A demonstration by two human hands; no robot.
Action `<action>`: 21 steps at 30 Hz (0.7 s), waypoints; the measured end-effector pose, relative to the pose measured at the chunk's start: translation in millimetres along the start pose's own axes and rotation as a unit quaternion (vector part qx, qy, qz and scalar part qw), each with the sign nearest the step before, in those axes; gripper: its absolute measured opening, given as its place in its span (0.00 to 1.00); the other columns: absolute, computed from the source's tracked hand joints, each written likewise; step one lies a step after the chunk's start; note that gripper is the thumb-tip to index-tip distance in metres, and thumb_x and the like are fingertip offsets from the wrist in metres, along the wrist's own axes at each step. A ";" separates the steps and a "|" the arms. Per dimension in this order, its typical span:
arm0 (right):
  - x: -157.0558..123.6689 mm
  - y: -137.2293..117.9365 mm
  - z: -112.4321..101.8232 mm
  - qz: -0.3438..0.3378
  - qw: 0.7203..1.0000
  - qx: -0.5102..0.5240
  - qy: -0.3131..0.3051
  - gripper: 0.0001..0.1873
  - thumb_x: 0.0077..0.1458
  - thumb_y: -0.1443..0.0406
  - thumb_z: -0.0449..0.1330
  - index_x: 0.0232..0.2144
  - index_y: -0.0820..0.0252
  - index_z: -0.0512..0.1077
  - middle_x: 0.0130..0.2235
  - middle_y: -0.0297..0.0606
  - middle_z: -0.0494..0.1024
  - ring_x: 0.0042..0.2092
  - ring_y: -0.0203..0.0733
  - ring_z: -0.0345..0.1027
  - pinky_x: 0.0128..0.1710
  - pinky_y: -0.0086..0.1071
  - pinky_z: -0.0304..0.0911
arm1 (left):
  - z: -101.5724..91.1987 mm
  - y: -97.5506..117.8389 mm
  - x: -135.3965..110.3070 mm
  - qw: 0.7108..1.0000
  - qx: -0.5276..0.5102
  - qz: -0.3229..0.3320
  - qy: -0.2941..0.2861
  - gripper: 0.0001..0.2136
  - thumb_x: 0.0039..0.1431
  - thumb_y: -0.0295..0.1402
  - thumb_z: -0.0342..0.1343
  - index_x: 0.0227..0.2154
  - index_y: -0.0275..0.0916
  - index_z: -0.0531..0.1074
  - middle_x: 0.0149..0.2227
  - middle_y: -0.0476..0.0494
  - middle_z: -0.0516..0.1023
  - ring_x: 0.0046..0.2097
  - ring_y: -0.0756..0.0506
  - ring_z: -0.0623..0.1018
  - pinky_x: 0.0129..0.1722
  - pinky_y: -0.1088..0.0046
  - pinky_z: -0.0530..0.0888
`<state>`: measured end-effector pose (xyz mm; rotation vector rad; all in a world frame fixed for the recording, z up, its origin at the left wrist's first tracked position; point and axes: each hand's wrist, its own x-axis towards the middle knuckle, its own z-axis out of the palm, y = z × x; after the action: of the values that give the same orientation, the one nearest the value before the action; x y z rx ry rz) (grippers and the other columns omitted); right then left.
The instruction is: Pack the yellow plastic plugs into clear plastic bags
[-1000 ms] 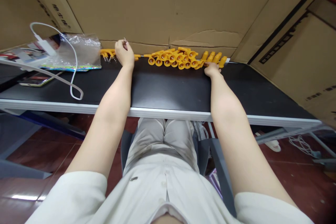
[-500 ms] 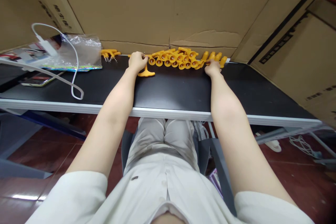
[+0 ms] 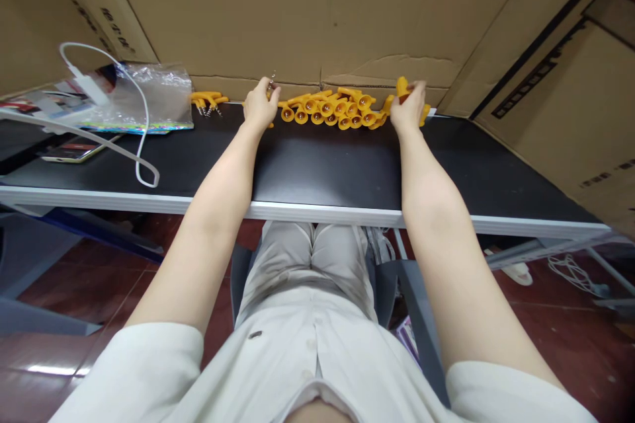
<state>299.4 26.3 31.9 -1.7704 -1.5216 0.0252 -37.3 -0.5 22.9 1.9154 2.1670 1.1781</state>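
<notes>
My left hand [image 3: 260, 104] is closed around a yellow-handled corkscrew [image 3: 272, 84], whose metal spiral points up past my fingertips; most of its handle is hidden. On the right, my right hand [image 3: 409, 109] grips a yellow tapered sleeve [image 3: 402, 87], which stands upright between thumb and fingers. More yellow sleeves [image 3: 425, 114] lie partly covered behind that hand. Between my hands is a stacked row of yellow corkscrew pieces [image 3: 340, 108] with their round, cup-like openings facing me. Several loose yellow T-handles with metal spirals [image 3: 208, 103] lie to the left, against the cardboard.
A black tabletop [image 3: 327, 172] with a pale metal edge lies before me. Cardboard walls [image 3: 278, 13] rise behind it and at both sides. On the left are a clear plastic bag [image 3: 153, 96], a white cable [image 3: 145, 139] and a phone [image 3: 74, 151].
My left hand has lifted slightly and turned the corkscrew so its spiral points up; the handle that hung below is now hidden. My right hand has raised a sleeve from its group.
</notes>
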 end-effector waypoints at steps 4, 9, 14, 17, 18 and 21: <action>4.5 -21.0 0.0 -0.076 0.992 0.096 0.010 0.20 0.70 0.64 0.54 0.61 0.44 0.62 0.63 0.40 0.75 0.68 0.50 0.56 0.74 0.48 0.52 | -0.3 8.4 -4.2 0.996 0.036 0.057 -0.056 0.19 0.74 0.34 0.49 0.62 0.45 0.76 0.58 0.38 0.83 0.65 0.34 0.77 0.68 0.58 0.69; -7.1 -55.8 0.3 -0.147 0.984 0.090 -0.054 0.20 0.67 0.61 0.60 0.60 0.44 0.69 0.63 0.38 0.76 0.67 0.51 0.63 0.70 0.47 0.63 | -0.7 29.0 -16.1 0.976 0.102 0.153 -0.116 0.19 0.74 0.33 0.48 0.60 0.43 0.79 0.61 0.34 0.80 0.69 0.30 0.73 0.71 0.45 0.64; -27.4 -78.3 0.2 -0.192 0.963 0.079 -0.173 0.26 0.55 0.67 0.69 0.56 0.52 0.75 0.60 0.41 0.79 0.62 0.54 0.73 0.65 0.48 0.71 | -1.3 42.5 -25.7 0.971 0.138 0.164 -0.109 0.18 0.74 0.32 0.50 0.60 0.42 0.78 0.66 0.31 0.74 0.73 0.25 0.66 0.72 0.30 0.53; -34.2 -83.5 2.0 -0.198 0.950 0.102 -0.217 0.25 0.51 0.67 0.72 0.52 0.52 0.78 0.56 0.39 0.81 0.62 0.54 0.74 0.64 0.48 0.73 | -1.4 44.0 -25.8 0.976 0.134 0.139 -0.102 0.18 0.76 0.34 0.50 0.63 0.46 0.76 0.67 0.32 0.72 0.72 0.24 0.66 0.71 0.28 0.53; -35.3 -84.6 3.1 -0.200 0.948 0.114 -0.221 0.24 0.50 0.68 0.72 0.50 0.52 0.78 0.55 0.38 0.81 0.62 0.54 0.74 0.64 0.48 0.73 | -1.4 44.1 -25.4 0.977 0.132 0.133 -0.101 0.18 0.76 0.34 0.50 0.63 0.47 0.76 0.67 0.32 0.72 0.72 0.24 0.66 0.71 0.27 0.53; -36.6 -87.3 6.7 -0.204 0.942 0.142 -0.226 0.22 0.48 0.69 0.72 0.47 0.53 0.79 0.54 0.37 0.81 0.62 0.52 0.75 0.64 0.47 0.73 | -1.3 45.4 -25.0 0.979 0.128 0.121 -0.105 0.18 0.77 0.36 0.50 0.64 0.51 0.75 0.66 0.34 0.72 0.71 0.23 0.68 0.70 0.27 0.54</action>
<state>213.5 -3.4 59.4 -1.2431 -2.0723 0.4473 6.6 -24.2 36.9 2.3423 2.1059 0.7007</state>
